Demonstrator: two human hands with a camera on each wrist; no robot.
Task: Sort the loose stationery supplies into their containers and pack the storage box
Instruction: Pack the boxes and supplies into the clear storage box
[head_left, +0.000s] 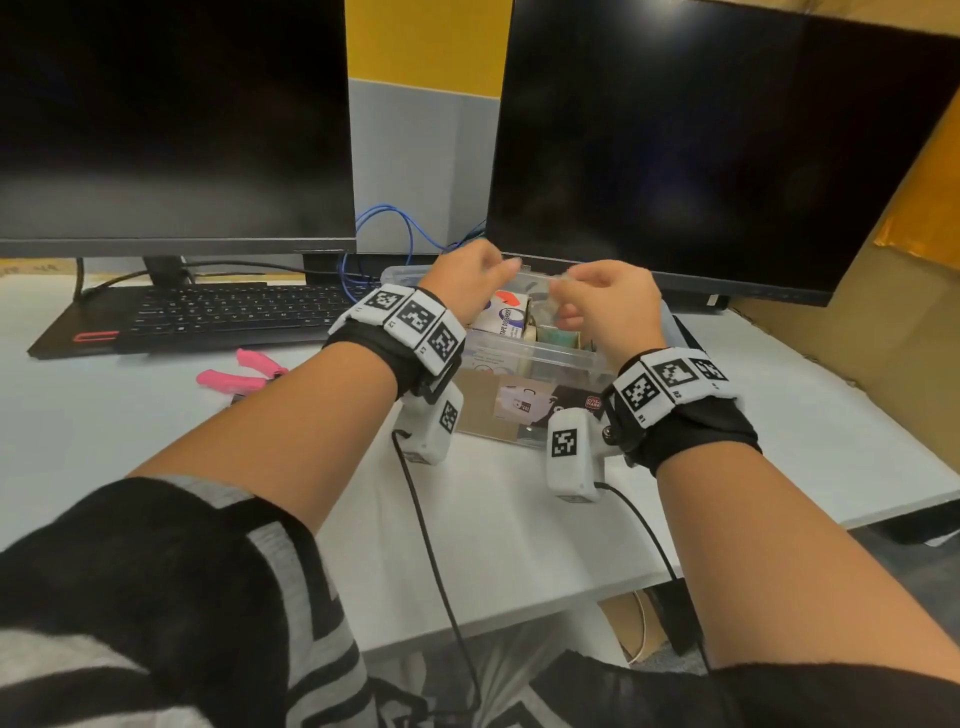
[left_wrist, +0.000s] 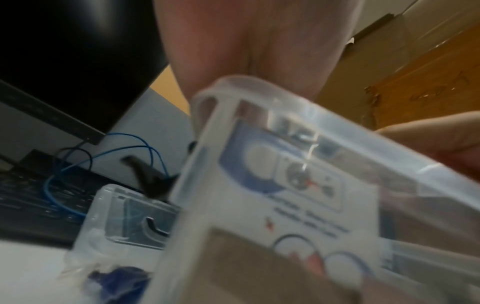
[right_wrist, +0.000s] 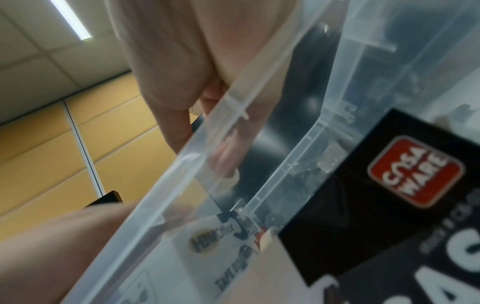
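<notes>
A clear plastic storage box (head_left: 535, 353) stands open on the white desk, between the two monitors. Inside it lie a white tape dispenser carton (head_left: 501, 317) and other packets. My left hand (head_left: 511, 267) and right hand (head_left: 563, 291) hover just above the box, fingers curled. Together they pinch a small clear plastic item (head_left: 540, 278) stretched between them; what it is I cannot make out. In the right wrist view my fingers (right_wrist: 228, 156) show through the box rim (right_wrist: 182, 185). The left wrist view shows the box wall (left_wrist: 337, 127) and the carton (left_wrist: 298, 185).
Pink-handled pliers (head_left: 244, 371) lie on the desk left of the box. A small clear case (left_wrist: 130, 216) and a bag of blue bits (left_wrist: 116, 283) sit behind it. A black keyboard (head_left: 208, 317), blue cables (head_left: 384, 234) and two dark monitors stand at the back.
</notes>
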